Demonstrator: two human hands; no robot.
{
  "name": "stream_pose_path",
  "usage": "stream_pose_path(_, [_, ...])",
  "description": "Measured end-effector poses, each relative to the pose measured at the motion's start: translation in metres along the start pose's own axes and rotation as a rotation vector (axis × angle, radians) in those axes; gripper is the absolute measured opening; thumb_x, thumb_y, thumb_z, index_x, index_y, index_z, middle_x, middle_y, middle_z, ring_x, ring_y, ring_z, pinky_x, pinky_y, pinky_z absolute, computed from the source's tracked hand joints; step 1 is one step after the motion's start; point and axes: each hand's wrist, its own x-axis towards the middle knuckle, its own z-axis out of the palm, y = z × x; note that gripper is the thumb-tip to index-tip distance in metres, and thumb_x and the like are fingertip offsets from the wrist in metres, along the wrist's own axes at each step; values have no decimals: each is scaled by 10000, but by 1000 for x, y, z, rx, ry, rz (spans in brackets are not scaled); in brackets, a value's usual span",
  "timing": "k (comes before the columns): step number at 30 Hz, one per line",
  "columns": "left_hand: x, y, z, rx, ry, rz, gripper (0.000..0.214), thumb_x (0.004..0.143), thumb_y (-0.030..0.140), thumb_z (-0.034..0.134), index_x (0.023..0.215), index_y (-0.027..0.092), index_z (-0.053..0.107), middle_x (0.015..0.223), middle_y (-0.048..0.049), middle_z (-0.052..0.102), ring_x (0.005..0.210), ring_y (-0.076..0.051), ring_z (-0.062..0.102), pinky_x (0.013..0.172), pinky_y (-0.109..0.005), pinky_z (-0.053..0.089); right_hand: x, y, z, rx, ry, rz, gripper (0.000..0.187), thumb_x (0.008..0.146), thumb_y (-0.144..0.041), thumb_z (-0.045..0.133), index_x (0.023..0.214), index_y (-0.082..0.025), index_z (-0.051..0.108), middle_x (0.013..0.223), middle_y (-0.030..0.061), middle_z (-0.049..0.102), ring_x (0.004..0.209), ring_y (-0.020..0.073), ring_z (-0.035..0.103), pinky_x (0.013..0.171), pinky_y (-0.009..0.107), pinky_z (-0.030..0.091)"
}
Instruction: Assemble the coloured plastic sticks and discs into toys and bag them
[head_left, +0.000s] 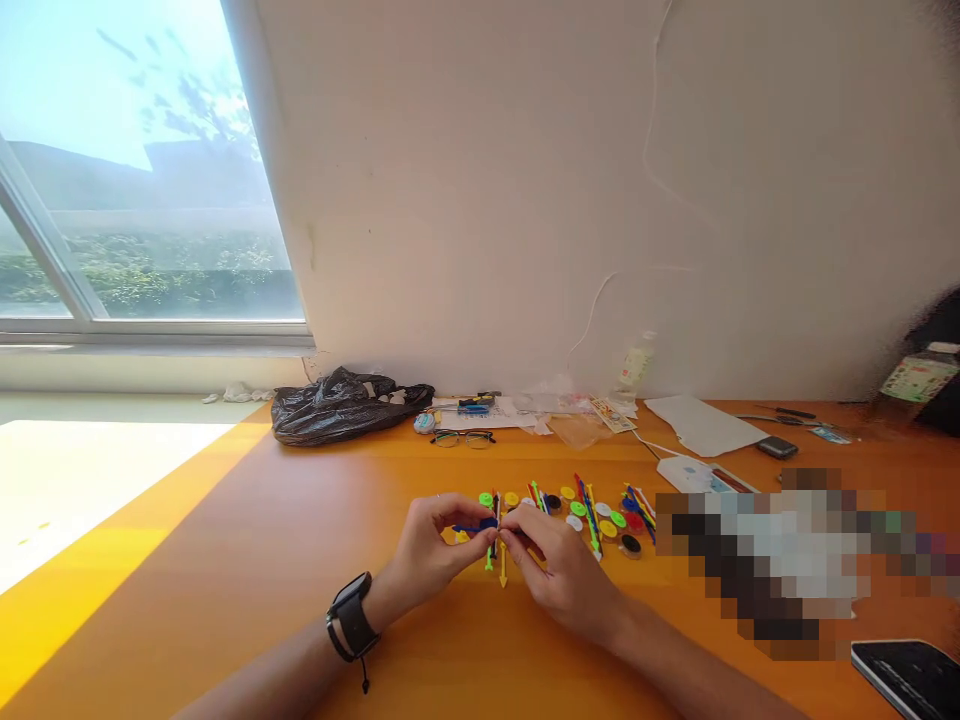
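Observation:
Over the table's near middle, my left hand [426, 540] pinches a dark blue plastic piece [487, 523] between thumb and index finger. The piece has a rounded end; fingers cover part of its shape. My right hand [561, 568] is closed in a pinch right against the left fingertips, and what it grips is hidden. A yellow plastic arrow [503, 572] and a green arrow [489, 562] lie just under the hands. Beyond and to the right are several coloured arrows [589, 515] and small round discs, including a yellow disc [607, 529] and a black disc [630, 545].
A black plastic bag [337, 405] and eyeglasses [463, 439] lie at the back. White paper [701, 425], a clear bottle [636, 365] and another bottle [921, 372] are farther right. A phone [911, 675] sits at the near right corner, beside a blurred-out patch.

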Motion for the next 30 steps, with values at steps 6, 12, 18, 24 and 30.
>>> stream_pose_path(6, [1,5,1,-10,15,-5,228,847,357,847,921,142,829,883,-108,825,787,-218,759,728,-289,597,-1,3,6,88,48,23,151,1092,-291,517,1020,-232,635,931,32,650,841,194,597,754,312,439])
stream_pose_path(12, [0,14,-5,-165,-70,-65,230,842,338,843,958,141,822,928,-109,814,835,-216,740,755,-284,574,3,1,3,130,96,17,151,1084,-296,530,1006,-224,637,913,26,614,829,186,578,760,309,441])
stream_pose_path(18, [6,13,-12,-534,-186,-277,222,886,285,749,1029,131,822,933,-108,792,850,-225,735,793,-322,577,4,-5,-5,170,108,18,192,1086,-327,517,970,-223,630,881,15,580,799,182,551,742,316,423])
stream_pose_path(24, [7,20,-12,-441,-223,-325,283,907,381,806,1050,138,782,994,-106,774,901,-215,727,880,-351,579,5,-3,-4,130,129,-15,171,1081,-322,517,1006,-231,641,941,41,610,887,211,581,821,349,462])
stream_pose_path(30, [11,23,-16,-337,-145,-285,323,883,434,820,1001,136,783,975,-102,780,829,-197,713,799,-318,568,9,-7,-17,131,252,38,326,1072,-446,520,1318,-259,626,1098,81,611,1030,251,583,939,404,474])
